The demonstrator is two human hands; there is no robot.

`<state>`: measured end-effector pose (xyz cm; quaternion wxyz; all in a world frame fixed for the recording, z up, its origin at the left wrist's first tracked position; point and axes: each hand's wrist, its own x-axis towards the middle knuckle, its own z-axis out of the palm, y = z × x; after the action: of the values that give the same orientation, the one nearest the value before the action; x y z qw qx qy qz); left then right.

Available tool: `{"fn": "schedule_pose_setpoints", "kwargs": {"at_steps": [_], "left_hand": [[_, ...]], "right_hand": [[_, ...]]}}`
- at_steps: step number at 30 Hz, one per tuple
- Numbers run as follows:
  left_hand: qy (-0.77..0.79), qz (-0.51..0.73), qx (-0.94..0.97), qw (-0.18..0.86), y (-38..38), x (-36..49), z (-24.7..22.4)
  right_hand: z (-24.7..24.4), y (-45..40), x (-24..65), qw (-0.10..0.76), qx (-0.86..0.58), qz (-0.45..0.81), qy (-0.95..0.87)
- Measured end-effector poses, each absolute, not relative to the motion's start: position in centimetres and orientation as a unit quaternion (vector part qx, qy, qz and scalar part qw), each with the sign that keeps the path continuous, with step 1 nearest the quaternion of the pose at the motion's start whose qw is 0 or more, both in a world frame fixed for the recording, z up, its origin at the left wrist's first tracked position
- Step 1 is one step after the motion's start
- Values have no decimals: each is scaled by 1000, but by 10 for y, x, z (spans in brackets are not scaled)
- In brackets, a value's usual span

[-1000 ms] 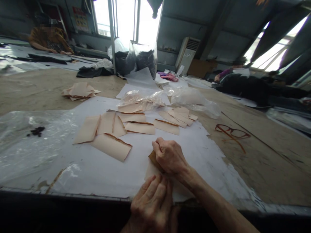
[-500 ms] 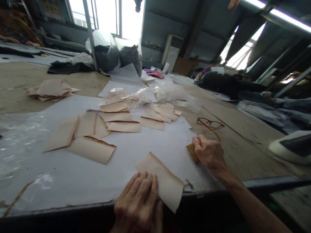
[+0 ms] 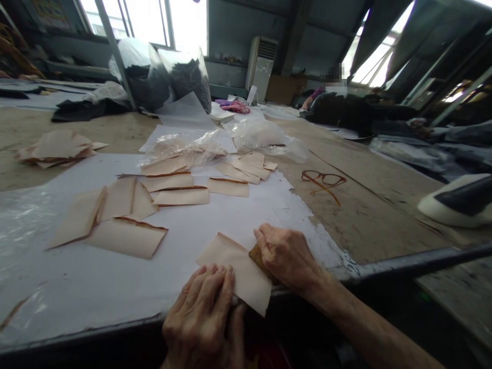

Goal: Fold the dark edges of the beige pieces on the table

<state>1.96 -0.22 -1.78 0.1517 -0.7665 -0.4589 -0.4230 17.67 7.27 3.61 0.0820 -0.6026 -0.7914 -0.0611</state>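
My left hand (image 3: pixel 202 307) lies with its fingers stretched flat over the near left part of a pale beige rectangular piece (image 3: pixel 246 269), of leather or card. The piece's near corner juts past the table edge. A small mustard-brown pad (image 3: pixel 258 258) is pinched in my right hand (image 3: pixel 288 256), pressed against the right long edge of that piece. What the pad is made of I cannot tell. To the left, several similar beige pieces with brown-coloured edges (image 3: pixel 126 236) lie on a white sheet (image 3: pixel 184 236).
Glasses (image 3: pixel 325 178) rest on the brown tabletop, right of the sheet. A loose pile of beige pieces (image 3: pixel 57 146) is at the far left, with clear plastic bags (image 3: pixel 265 136) behind. A white-and-black object (image 3: pixel 457 200) stands at right. Another person (image 3: pixel 319 95) is in the background.
My right hand has moved left with the pad, from the bare sheet to the edge of the beige piece. My left hand stays on the piece; the view has shifted slightly.
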Motion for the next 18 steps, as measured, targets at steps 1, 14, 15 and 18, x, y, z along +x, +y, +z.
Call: {"fn": "schedule_pose_setpoints", "kwargs": {"at_steps": [1, 14, 15, 18], "left_hand": [[-459, -422, -767, 150, -2, 20, -18], [-449, -404, -786, 131, 0, 16, -12], [-447, -404, -787, 134, 1, 16, -12], [-443, -419, -780, 140, 3, 18, -14]], "right_hand": [[36, 75, 186, 73, -613, -82, -783], [50, 84, 196, 192, -662, 7, -725], [51, 86, 189, 197, -655, 22, -729], [55, 92, 169, 186, -617, 41, -764]]}}
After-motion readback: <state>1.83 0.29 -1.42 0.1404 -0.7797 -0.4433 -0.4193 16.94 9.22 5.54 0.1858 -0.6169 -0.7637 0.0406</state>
